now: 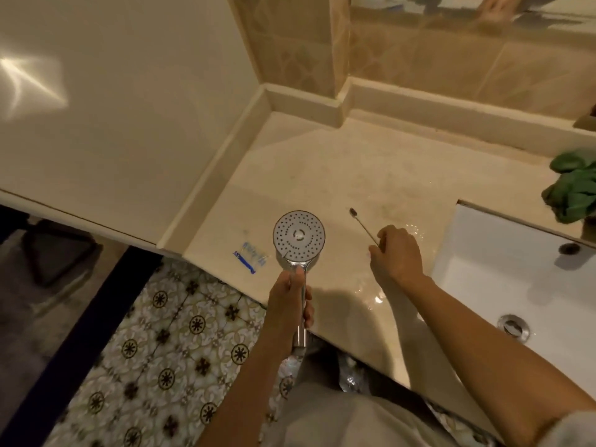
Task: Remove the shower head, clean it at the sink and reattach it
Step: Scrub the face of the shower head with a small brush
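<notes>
Over the counter's front edge, left hand grips the shower head handle; right hand pinches a toothbrush beside the sink.

Dim, warm yellow cast overall. Glare patch on glossy wall at upper left; small glints on wet bench. Soft arm shadows fall on bench. Wide-angle bending at edges; corners soft, mirror reflection blurred.

Beige counter (wet), patterned floor
</notes>
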A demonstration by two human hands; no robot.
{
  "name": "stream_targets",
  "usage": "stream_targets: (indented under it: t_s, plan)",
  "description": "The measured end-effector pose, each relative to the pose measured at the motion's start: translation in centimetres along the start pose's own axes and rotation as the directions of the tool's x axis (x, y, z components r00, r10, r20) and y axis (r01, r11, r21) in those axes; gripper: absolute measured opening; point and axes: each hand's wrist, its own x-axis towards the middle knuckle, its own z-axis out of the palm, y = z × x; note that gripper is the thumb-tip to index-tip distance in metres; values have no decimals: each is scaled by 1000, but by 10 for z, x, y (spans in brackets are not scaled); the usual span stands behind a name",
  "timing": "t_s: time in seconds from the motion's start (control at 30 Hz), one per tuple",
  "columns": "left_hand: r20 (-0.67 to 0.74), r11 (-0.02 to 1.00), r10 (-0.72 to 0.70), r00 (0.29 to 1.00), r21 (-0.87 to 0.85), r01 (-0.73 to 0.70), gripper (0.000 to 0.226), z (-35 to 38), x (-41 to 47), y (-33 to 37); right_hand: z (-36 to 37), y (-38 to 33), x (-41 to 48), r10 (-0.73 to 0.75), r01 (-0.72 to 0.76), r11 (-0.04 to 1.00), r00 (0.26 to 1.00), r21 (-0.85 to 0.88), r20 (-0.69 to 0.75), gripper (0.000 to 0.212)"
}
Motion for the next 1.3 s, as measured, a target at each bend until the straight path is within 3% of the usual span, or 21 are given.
stream_targets:
  t_s: [0.17,0.27,0.37,0.53,0.67,0.9,1.0,1.1,1.23,1.3]
  plan:
    - [98,998,28,995,49,-33,31,-23,14,12,-1,-20,-7,94,-94,989,996,114,1,18]
    - [160,994,51,986,82,-65,33,-28,25,16,-18,-30,-23,39,-30,962,999,272,-27,8]
    - [193,989,58,979,126,-83,32,-23,36,18,-45,-37,-49,-27,51,928,997,370,-69,14]
    - [268,976,73,961,180,-125,33,2,47,21,-74,-41,-74,-174,202,937,977,286,-119,20]
    - [322,950,92,942,257,-180,35,32,46,24,-78,-34,-80,-255,256,950,966,179,-30,23]
    - [399,800,197,896,463,-382,27,66,38,31,-87,-7,-84,-253,259,964,964,67,-88,25]
    - [404,740,170,899,550,-387,25,74,35,33,-93,6,-77,-143,172,978,964,117,-223,24]
    - [365,773,108,925,555,-309,30,79,31,34,-96,13,-74,-97,142,980,954,143,-284,23]
    - [374,782,116,920,537,-317,27,83,30,36,-89,12,-87,-194,203,975,975,85,-110,22]
    - [378,768,127,917,548,-332,24,84,30,36,-94,20,-83,-163,184,979,967,94,-198,22]
